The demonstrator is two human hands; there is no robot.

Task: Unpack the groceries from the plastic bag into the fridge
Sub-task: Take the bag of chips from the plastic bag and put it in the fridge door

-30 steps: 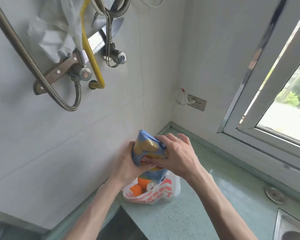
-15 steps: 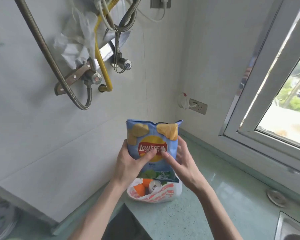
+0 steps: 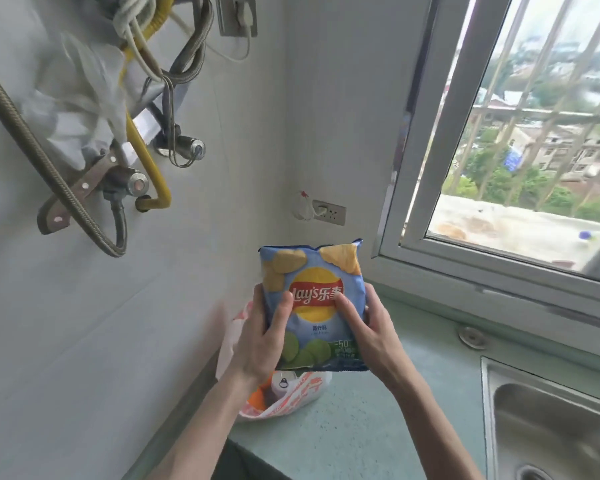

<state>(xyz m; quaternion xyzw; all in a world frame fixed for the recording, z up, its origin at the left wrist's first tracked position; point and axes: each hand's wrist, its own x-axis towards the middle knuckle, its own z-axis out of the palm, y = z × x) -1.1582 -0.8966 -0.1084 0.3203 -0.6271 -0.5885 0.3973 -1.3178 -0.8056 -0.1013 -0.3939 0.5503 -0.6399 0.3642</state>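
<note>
**Chip bag held up in both hands above the grocery bag**

I have both hands on the blue chip bag (image 3: 312, 306), upright, label facing me, lifted clear of the desk (image 3: 378, 410). My left hand (image 3: 262, 336) grips its left edge, thumb across the front just under the logo, fingers wrapped behind. My right hand (image 3: 371, 332) grips the right edge the same way, thumb pressed on the logo's right side. The plastic bag (image 3: 291, 398), white with red print, sits on the green desk directly below the chips, against the tiled wall, mouth open. Inside it I see a can top (image 3: 283, 382) and something orange (image 3: 257, 398); can't tell what the orange item is. Steel sink (image 3: 551, 427) at lower right, window (image 3: 520, 150) above it, wall socket (image 3: 328, 212) in the corner. Hoses and a yellow pipe (image 3: 146, 161) hang on the wall upper left. Fridge not in view.
</note>
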